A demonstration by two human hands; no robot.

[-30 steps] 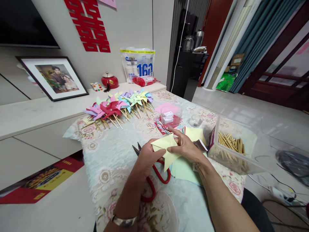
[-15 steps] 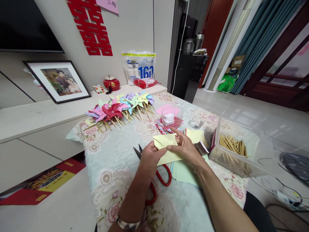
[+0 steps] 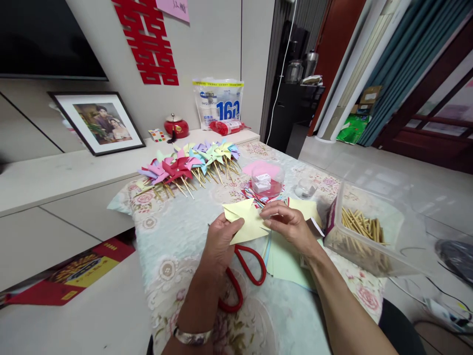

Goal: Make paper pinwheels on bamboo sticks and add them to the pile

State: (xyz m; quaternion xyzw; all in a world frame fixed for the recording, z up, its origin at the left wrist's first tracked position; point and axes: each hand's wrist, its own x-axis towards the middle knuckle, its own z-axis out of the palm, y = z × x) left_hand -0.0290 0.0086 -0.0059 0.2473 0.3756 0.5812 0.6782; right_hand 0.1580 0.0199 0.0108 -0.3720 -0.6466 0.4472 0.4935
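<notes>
A yellow paper square (image 3: 247,224) with cut slits and a folded-over corner is held above the tablecloth. My left hand (image 3: 222,236) is closed on its left side, thumb pressed on top. At the right edge, my right hand (image 3: 290,224) has its fingers curled, with thumb and fingertips brought close together on the paper. Below lies a pair of scissors (image 3: 242,268) with red handles, its blades mostly hidden by my left hand and the paper. Light green paper sheets (image 3: 286,261) lie under my right wrist, and more yellow paper (image 3: 305,208) sits beyond it.
Several finished pinwheels (image 3: 181,167) lie at the table's far left. Behind my hands stands a clear round tub (image 3: 268,178) with small white boxes. To the right is a clear plastic bin (image 3: 369,251) of wooden sticks (image 3: 364,227). A tape roll (image 3: 305,188) lies near it.
My right hand has shifted from the folded middle of the yellow paper to its right edge. The paper has turned and its slits show more. The camera view has moved slightly left.
</notes>
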